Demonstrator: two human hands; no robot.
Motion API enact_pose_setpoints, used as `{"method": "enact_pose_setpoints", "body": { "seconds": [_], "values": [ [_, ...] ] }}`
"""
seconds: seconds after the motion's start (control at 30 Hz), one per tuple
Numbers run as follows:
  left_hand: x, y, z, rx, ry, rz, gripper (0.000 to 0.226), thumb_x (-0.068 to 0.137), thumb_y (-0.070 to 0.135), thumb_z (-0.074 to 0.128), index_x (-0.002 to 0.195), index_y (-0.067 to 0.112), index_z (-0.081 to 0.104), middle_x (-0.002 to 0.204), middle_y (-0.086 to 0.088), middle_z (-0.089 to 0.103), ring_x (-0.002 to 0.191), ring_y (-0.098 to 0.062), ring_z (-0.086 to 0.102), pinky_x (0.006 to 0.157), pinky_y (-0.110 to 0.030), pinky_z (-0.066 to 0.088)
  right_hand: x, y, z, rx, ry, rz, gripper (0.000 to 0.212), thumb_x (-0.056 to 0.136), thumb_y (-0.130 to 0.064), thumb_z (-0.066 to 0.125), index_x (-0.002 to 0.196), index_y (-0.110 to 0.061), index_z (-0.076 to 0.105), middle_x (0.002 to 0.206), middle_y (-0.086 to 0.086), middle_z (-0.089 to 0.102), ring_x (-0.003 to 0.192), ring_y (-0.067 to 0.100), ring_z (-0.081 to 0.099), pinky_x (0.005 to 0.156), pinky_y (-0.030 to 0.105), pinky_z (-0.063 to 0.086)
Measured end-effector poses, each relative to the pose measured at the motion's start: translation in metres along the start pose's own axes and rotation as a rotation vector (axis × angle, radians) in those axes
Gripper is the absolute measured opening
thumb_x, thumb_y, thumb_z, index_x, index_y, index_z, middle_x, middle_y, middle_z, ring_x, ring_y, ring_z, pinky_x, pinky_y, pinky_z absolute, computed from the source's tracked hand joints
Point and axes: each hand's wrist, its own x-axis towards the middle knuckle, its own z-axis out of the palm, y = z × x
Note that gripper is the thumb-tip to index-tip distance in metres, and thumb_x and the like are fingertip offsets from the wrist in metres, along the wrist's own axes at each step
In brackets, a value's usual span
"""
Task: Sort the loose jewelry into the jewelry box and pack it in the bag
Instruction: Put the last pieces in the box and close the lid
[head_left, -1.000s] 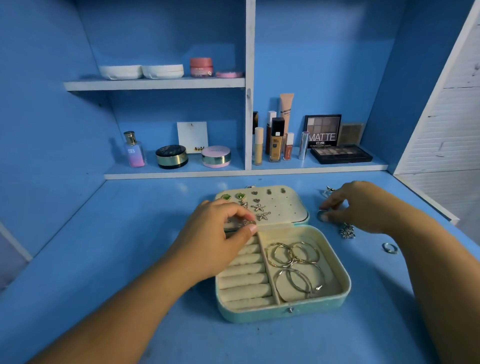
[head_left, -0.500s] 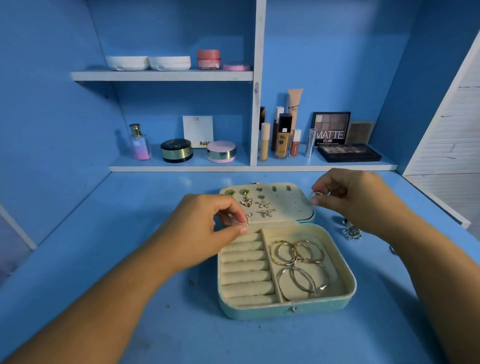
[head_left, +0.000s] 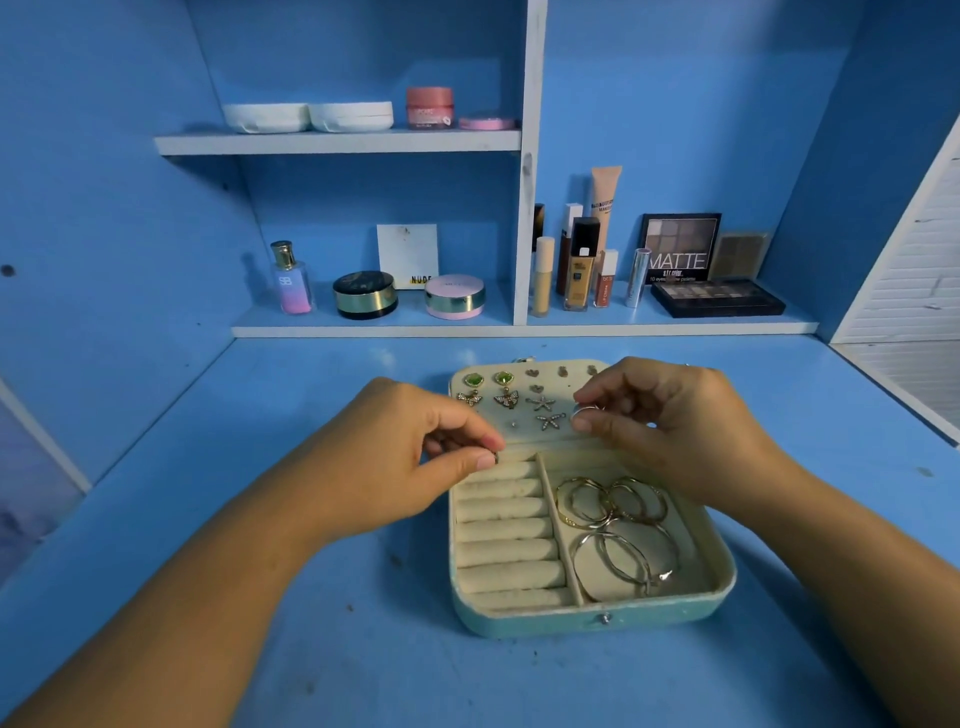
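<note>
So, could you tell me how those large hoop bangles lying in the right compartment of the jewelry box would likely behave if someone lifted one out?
The hoop bangles look like thin metal wire, so probably stiff and light. They overlap one another, so lifting one may drag or snag its neighbours. Being round and smooth, one could slip or roll if set on the table outside the jewelry box.

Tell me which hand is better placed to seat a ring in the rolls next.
Left. The left hand pinches a small ring right at the top ring roll of the box. The right hand holds its ring higher, over the lid.
</note>
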Motion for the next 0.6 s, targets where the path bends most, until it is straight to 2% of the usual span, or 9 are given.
{"method": "enact_pose_setpoints", "body": {
  "seconds": [0.17, 0.3, 0.43, 0.6],
  "values": [
    [-0.0031, 0.0009, 0.0021, 0.099, -0.030, 0.034, 0.014, 0.083, 0.023, 0.075, 0.092, 0.034, 0.077, 0.080, 0.020, 0.071, 0.078, 0.006, 0.063, 0.068, -0.005, 0.044, -0.0012, 0.0017, 0.0011, 0.012, 0.000, -0.019, 0.014, 0.071, -0.029, 0.079, 0.079, -0.035, 0.069, 0.066, -0.006, 0.063, 0.058, 0.002, 0.052, 0.060, 0.012, 0.045],
    [-0.0017, -0.0016, 0.0018, 0.175, -0.018, 0.094, 0.014, 0.084, 0.035, 0.067, 0.094, 0.033, 0.077, 0.085, 0.019, 0.068, 0.085, 0.002, 0.061, 0.072, -0.012, 0.048, -0.0005, 0.0015, 0.0016, 0.008, -0.001, -0.023, 0.014, 0.071, -0.030, 0.079, 0.080, -0.034, 0.069, 0.066, -0.006, 0.062, 0.058, 0.002, 0.053, 0.060, 0.010, 0.044],
    [-0.0018, -0.0016, 0.0005, 0.125, -0.012, 0.079, 0.010, 0.082, 0.029, 0.076, 0.092, 0.030, 0.078, 0.079, 0.018, 0.067, 0.077, -0.001, 0.063, 0.069, -0.018, 0.051, -0.0004, 0.0029, 0.0024, 0.013, 0.002, -0.016, 0.013, 0.071, -0.031, 0.079, 0.080, -0.033, 0.069, 0.067, -0.004, 0.062, 0.059, 0.002, 0.052, 0.060, 0.012, 0.045],
    [-0.0028, -0.0022, 0.0035, 0.186, 0.020, 0.092, 0.010, 0.084, 0.026, 0.074, 0.093, 0.028, 0.078, 0.080, 0.020, 0.068, 0.080, 0.004, 0.062, 0.072, -0.012, 0.049, -0.0009, 0.0035, 0.0030, 0.040, -0.003, -0.003, 0.013, 0.071, -0.030, 0.079, 0.080, -0.031, 0.070, 0.067, -0.003, 0.062, 0.059, 0.004, 0.053, 0.060, 0.014, 0.046]
  ]
}}
